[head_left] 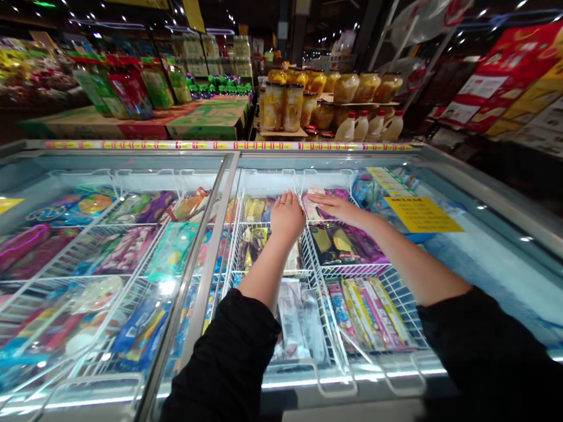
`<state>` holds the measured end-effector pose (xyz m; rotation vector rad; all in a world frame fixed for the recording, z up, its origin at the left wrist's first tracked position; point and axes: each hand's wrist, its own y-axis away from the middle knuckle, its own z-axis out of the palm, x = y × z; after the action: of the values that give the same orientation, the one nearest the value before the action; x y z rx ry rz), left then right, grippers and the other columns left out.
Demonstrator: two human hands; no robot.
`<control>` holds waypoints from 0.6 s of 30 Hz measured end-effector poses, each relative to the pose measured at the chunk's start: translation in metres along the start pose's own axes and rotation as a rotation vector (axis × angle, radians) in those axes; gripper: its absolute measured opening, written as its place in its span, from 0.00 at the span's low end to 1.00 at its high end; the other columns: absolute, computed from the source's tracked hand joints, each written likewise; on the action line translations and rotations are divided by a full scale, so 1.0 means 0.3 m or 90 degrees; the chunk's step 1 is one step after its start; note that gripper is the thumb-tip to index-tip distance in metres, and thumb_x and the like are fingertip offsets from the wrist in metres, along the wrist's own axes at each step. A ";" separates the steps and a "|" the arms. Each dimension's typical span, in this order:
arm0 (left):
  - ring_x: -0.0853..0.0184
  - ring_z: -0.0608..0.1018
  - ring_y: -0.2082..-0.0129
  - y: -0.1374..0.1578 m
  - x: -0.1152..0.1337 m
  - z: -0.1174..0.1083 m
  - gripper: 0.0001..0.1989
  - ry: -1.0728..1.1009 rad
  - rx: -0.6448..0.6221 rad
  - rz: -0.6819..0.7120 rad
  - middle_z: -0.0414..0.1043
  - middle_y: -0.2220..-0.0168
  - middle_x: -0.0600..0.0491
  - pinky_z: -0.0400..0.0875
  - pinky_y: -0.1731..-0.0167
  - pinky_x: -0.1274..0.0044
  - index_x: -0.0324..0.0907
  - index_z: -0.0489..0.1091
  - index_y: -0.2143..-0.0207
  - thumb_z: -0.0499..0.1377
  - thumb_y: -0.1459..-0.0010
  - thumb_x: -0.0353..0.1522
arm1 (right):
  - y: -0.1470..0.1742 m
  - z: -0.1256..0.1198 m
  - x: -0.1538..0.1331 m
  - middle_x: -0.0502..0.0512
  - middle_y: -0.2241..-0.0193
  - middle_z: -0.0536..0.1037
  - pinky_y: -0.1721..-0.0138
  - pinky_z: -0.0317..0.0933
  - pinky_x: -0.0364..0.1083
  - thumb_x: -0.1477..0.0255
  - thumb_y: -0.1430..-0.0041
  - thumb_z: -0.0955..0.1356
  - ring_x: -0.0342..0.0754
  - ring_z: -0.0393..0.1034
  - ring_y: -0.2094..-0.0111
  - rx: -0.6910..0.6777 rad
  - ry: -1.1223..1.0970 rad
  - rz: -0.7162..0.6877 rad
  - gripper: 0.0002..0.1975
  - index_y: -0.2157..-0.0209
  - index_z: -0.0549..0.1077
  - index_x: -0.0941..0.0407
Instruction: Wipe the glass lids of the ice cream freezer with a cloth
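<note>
My left hand point(289, 218) is over the middle baskets of a chest freezer, back of the hand up and fingers pointing away. A ring shows on one finger. My right hand point(333, 207) hovers near it, palm down, its fingers stretched out flat towards the left. Neither hand visibly holds anything; whether they touch the packs below, I cannot tell. Beneath them lie yellow packs point(254, 209), dark ice cream packs point(336, 243) and purple packs point(372, 246) in white wire baskets point(347, 270). Closer to me are silvery-white packs point(299, 322) and narrow striped packs point(367, 310).
A metal-framed sliding lid point(209, 264) covers the left half. A yellow sign point(422, 214) lies on the right glass. Behind the freezer's rear rim point(176, 145) stand jars of fruit point(281, 105), white jugs point(360, 126) and standing pouches point(129, 88). Red cartons point(488, 82) are stacked right.
</note>
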<state>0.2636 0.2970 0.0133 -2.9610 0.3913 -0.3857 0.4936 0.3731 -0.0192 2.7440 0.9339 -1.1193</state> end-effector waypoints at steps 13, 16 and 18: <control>0.59 0.60 0.24 0.009 0.003 0.002 0.30 0.008 0.028 -0.005 0.56 0.25 0.40 0.53 0.26 0.68 0.30 0.58 0.27 0.45 0.26 0.33 | -0.125 0.072 -0.041 0.48 0.31 0.70 0.23 0.45 0.58 0.65 0.29 0.65 0.52 0.59 0.28 0.052 0.088 0.016 0.24 0.35 0.75 0.45; 0.59 0.60 0.24 0.011 0.006 0.000 0.29 0.021 0.029 -0.006 0.56 0.25 0.39 0.53 0.26 0.67 0.29 0.58 0.27 0.46 0.27 0.32 | -0.027 0.048 -0.048 0.44 0.31 0.69 0.23 0.45 0.58 0.66 0.29 0.65 0.51 0.59 0.28 0.044 0.070 0.008 0.23 0.35 0.74 0.42; 0.59 0.60 0.24 0.011 0.009 0.001 0.29 0.024 0.030 -0.011 0.56 0.25 0.40 0.54 0.26 0.67 0.30 0.59 0.27 0.46 0.27 0.32 | -0.021 0.026 -0.035 0.45 0.31 0.70 0.23 0.46 0.59 0.68 0.29 0.64 0.51 0.60 0.28 0.064 0.075 0.029 0.24 0.35 0.74 0.44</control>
<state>0.2653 0.2931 0.0131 -2.9173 0.3569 -0.4466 0.4794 0.3707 -0.0171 2.9244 0.8453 -1.0350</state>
